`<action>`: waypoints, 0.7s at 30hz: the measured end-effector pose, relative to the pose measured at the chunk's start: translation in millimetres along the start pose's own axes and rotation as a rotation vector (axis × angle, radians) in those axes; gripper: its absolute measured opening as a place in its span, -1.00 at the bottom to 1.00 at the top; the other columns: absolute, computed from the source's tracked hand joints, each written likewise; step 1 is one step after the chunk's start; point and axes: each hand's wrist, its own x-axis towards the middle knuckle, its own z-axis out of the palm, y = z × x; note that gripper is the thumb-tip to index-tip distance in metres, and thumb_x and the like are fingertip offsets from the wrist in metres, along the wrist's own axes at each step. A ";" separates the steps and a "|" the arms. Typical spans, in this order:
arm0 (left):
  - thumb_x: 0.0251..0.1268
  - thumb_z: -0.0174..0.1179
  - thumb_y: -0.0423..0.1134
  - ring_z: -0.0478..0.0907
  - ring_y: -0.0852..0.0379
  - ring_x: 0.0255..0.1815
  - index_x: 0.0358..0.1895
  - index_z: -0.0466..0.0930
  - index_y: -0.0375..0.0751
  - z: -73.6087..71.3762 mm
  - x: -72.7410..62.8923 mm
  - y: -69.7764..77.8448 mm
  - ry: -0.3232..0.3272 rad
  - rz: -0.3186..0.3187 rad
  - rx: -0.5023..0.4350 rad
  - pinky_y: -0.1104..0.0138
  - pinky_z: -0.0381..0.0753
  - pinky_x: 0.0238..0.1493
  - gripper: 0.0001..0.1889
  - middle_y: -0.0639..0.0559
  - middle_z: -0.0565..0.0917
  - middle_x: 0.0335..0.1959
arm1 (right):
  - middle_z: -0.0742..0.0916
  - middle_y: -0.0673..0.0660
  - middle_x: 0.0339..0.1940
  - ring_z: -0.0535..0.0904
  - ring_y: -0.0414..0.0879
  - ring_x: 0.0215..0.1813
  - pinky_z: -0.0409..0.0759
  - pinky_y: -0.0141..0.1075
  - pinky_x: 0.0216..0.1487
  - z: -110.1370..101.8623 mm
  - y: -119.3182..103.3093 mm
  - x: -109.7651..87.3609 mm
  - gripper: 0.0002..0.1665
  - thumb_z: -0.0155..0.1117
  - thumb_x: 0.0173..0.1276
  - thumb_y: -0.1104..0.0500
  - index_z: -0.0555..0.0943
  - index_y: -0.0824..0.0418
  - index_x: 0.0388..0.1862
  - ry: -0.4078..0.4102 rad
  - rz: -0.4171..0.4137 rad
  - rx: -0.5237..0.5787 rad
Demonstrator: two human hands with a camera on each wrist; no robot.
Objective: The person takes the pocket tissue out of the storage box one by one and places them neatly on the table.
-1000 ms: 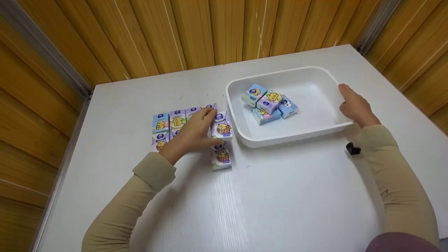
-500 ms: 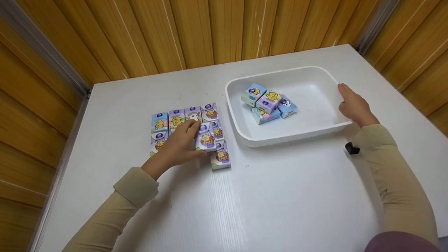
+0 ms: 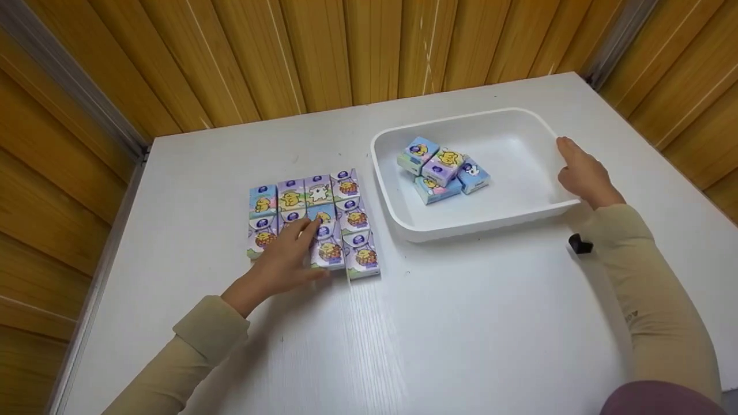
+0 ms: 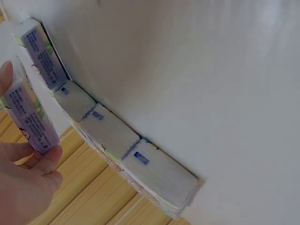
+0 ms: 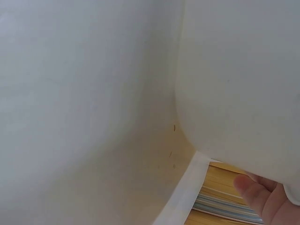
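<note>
My left hand [image 3: 279,262] holds a small purple-and-white tissue pack [image 3: 328,249] with a cartoon print, thumb at its near end and fingers at its far end. In the left wrist view this tissue pack [image 4: 30,115] stands slightly apart from the row of packs [image 4: 110,129]. It is at the near side of a block of similar packs [image 3: 353,214], left of a pack [image 3: 363,253] at the right corner. The hand covers part of the block. My right hand [image 3: 587,176] grips the right rim of a white tray [image 3: 496,222]; in the right wrist view, its fingers [image 5: 255,192] show at the tray's edge.
Several tissue packs [image 3: 443,167] lie heaped in the left part of the tray. A small black object [image 3: 580,244] sits by the right sleeve. Wood-patterned panels [image 3: 369,52] stand behind the white table [image 3: 461,323].
My left hand has carried the pack left and toward me, from beside the tray to the block's near row. The right hand and tray stay put.
</note>
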 end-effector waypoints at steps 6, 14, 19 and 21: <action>-0.10 0.29 0.09 0.05 -0.08 0.35 0.36 -0.03 -0.20 7.0 -3.7 0.2 -0.051 -0.021 -0.008 0.10 0.11 0.32 -0.03 -0.11 0.10 0.34 | -0.16 0.25 0.42 -0.24 0.25 0.39 -0.21 0.09 0.35 1.5 1.1 1.3 -0.28 -0.39 0.26 0.37 -0.29 0.24 0.39 0.031 0.006 -0.007; -0.10 0.29 0.08 0.05 -0.09 0.35 0.35 0.00 -0.22 10.6 -6.4 4.6 -0.074 -0.034 0.014 0.09 0.10 0.32 -0.04 -0.14 0.12 0.33 | -0.17 0.23 0.42 -0.26 0.24 0.40 -0.23 0.08 0.35 2.6 0.5 -0.1 -0.28 -0.39 0.27 0.37 -0.30 0.22 0.39 0.033 0.014 0.011; -0.09 0.28 0.10 0.04 -0.09 0.36 0.35 0.00 -0.22 15.7 -7.6 3.9 -0.084 -0.024 0.036 0.10 0.08 0.33 -0.05 -0.15 0.12 0.34 | -0.16 0.23 0.42 -0.25 0.24 0.40 -0.23 0.08 0.35 2.6 -0.4 0.0 -0.28 -0.38 0.27 0.38 -0.29 0.22 0.39 0.040 0.016 0.011; -0.09 0.27 0.10 0.05 -0.09 0.36 0.35 0.00 -0.21 17.5 -7.4 3.6 -0.084 -0.028 0.044 0.10 0.09 0.33 -0.05 -0.14 0.11 0.34 | -0.16 0.24 0.42 -0.25 0.24 0.39 -0.22 0.08 0.35 2.3 -0.7 0.6 -0.28 -0.38 0.27 0.38 -0.29 0.22 0.39 0.040 0.016 0.003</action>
